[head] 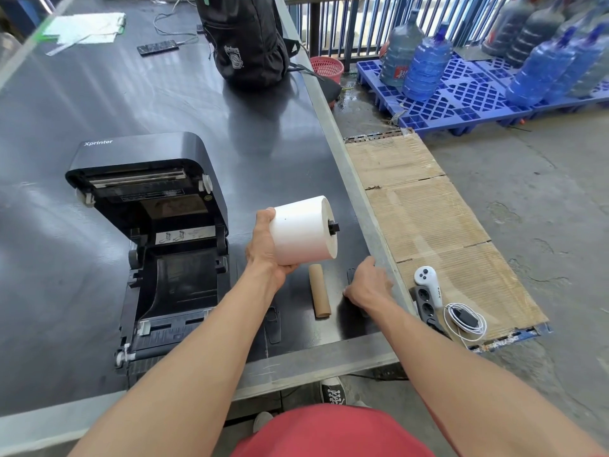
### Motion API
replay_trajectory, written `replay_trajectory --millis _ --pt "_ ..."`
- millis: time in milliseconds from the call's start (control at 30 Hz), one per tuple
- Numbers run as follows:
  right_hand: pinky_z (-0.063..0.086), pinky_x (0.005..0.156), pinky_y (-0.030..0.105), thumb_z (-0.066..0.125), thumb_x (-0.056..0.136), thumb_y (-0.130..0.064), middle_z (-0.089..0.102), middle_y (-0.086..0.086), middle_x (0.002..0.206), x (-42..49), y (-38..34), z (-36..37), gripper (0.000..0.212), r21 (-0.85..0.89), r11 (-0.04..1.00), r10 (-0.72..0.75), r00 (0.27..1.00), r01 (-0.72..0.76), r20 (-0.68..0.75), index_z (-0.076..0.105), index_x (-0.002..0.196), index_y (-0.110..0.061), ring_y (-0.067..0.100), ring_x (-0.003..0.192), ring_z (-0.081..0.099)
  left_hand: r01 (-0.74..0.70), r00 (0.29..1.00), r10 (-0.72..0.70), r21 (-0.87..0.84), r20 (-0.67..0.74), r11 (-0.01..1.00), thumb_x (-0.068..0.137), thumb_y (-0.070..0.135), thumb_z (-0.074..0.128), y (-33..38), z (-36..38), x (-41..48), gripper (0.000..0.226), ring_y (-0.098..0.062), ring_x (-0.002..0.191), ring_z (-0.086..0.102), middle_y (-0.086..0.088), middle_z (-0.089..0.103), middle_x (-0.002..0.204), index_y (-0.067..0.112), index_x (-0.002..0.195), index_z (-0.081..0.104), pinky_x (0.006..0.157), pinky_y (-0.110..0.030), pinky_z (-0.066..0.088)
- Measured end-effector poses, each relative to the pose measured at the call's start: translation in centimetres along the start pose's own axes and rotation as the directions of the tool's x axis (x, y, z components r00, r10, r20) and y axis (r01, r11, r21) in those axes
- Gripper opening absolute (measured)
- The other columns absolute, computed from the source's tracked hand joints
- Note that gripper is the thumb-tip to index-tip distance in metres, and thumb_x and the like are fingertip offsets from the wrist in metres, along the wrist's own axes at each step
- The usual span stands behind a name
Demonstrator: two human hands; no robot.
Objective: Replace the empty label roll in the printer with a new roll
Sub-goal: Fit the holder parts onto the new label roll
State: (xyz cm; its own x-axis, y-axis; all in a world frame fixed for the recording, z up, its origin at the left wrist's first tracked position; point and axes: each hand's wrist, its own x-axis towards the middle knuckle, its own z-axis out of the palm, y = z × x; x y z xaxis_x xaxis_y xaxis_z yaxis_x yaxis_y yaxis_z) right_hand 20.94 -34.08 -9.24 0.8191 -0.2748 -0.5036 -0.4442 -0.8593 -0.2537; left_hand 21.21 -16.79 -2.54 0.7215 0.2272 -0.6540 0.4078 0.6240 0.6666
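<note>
1. Already the new label roll (pixel 303 229) sits gripped in the left hand (pixel 267 249), its axis level, spindle end pointing right.
2. Left of that hand, nearer it, gapes the printer (pixel 164 245).
3. Right hand (pixel 367 285) presses the table (pixel 99 103), grasp unclear; empty core (pixel 319 290) just left.

Glossy dark counter (pixel 99 103); black plastic printer (pixel 138 153); matt white paper roll (pixel 301 230); brown, seemingly cardboard, core (pixel 319 290).

The right hand (pixel 367 285) covered a small black part at the table's four o'clock edge, and the water jugs (pixel 540 44) at one o'clock were blurred.
</note>
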Motion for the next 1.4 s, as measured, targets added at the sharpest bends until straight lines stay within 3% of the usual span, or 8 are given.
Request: replay_trajectory --millis 67,133,167,267,567,833,1200,1400 --pt "0.048 0.086 0.041 0.071 0.08 -0.015 0.061 0.019 0.12 0.5 0.1 0.2 0.052 0.048 0.999 0.007 1.0 -0.008 0.007 0.046 0.124 0.001 0.039 0.114 0.058 0.006 1.0 -0.006 -0.002 0.001 1.0 0.072 0.051 0.065 0.0 0.2 0.0 0.044 -0.03 0.086 0.068 -0.005 0.071 0.102 0.023 0.107 0.064 0.071 -0.041 0.054" --pt "0.048 0.076 0.035 0.066 0.079 -0.013 0.067 0.016 0.108 0.6 0.2 0.1 0.019 0.078 0.997 -0.005 1.0 0.005 0.002 0.057 0.094 -0.006 0.036 0.104 0.063 0.009 1.0 -0.009 0.003 -0.004 1.0 0.073 0.051 0.065 0.1 0.1 0.0 0.045 -0.03 0.086 0.068 -0.004 0.071 0.101 0.024 0.108 0.064 0.067 -0.038 0.055" --pt "0.046 0.072 0.033 0.062 0.08 -0.013 0.067 0.016 0.105 0.6 0.3 0.1 0.012 0.097 0.995 -0.012 1.0 0.012 -0.008 0.056 0.088 -0.007 0.037 0.101 0.064 0.01 1.0 -0.01 0.006 -0.005 1.0 0.073 0.051 0.065 0.1 0.1 0.0 0.045 -0.029 0.085 0.068 -0.004 0.071 0.101 0.024 0.108 0.064 0.064 -0.037 0.054" --pt "0.039 0.074 0.034 0.057 0.084 -0.016 0.065 0.018 0.11 0.6 0.4 0.2 0.025 0.113 0.992 -0.049 0.998 0.053 -0.041 0.054 0.107 -0.005 0.039 0.104 0.061 0.011 1.0 -0.011 -0.001 -0.004 1.0 0.074 0.051 0.064 0.4 -0.1 0.2 0.043 -0.029 0.084 0.068 -0.003 0.071 0.1 0.025 0.108 0.064 0.058 -0.035 0.055" --pt "0.041 0.077 0.037 0.057 0.089 -0.02 0.062 0.02 0.114 0.6 0.0 0.3 0.032 0.088 0.991 -0.098 0.992 0.105 -0.082 0.05 0.115 -0.003 0.039 0.106 0.059 0.001 1.0 -0.001 -0.013 -0.019 1.0 0.073 0.05 0.066 0.5 -0.5 0.3 0.04 -0.029 0.085 0.068 -0.004 0.072 0.101 0.025 0.103 0.066 0.061 -0.039 0.058" --pt "0.037 0.075 0.036 0.05 0.089 -0.016 0.062 0.021 0.116 1.1 0.6 0.1 0.032 0.125 0.99 -0.045 0.988 0.064 -0.145 0.049 0.118 -0.003 0.041 0.108 0.058 -0.023 1.0 0.023 0.008 -0.02 1.0 0.072 0.051 0.066 0.1 -0.7 0.6 0.034 -0.027 0.078 0.068 -0.002 0.072 0.091 0.025 0.095 0.066 0.067 -0.041 0.057" --pt "0.037 0.074 0.038 0.048 0.088 -0.01 0.063 0.025 0.11 1.8 1.8 -1.7 0.027 0.16 0.985 -0.024 0.968 0.066 -0.25 0.044 0.113 -0.001 0.044 0.103 0.059 -0.038 0.999 0.038 0.009 -0.027 0.999 0.071 0.05 0.067 0.0 -0.4 0.4 0.036 -0.029 0.082 0.068 -0.004 0.071 0.095 0.024 0.096 0.065 0.077 -0.046 0.054" --pt "0.038 0.073 0.041 0.049 0.088 -0.015 0.062 0.023 0.109 1.8 2.4 -2.4 0.023 0.171 0.984 -0.004 0.969 0.047 -0.248 0.042 0.108 -0.005 0.042 0.099 0.058 -0.046 0.999 0.046 0.015 -0.025 0.999 0.071 0.051 0.067 0.1 -0.4 0.1 0.037 -0.029 0.081 0.068 -0.004 0.071 0.095 0.024 0.097 0.065 0.074 -0.044 0.054"
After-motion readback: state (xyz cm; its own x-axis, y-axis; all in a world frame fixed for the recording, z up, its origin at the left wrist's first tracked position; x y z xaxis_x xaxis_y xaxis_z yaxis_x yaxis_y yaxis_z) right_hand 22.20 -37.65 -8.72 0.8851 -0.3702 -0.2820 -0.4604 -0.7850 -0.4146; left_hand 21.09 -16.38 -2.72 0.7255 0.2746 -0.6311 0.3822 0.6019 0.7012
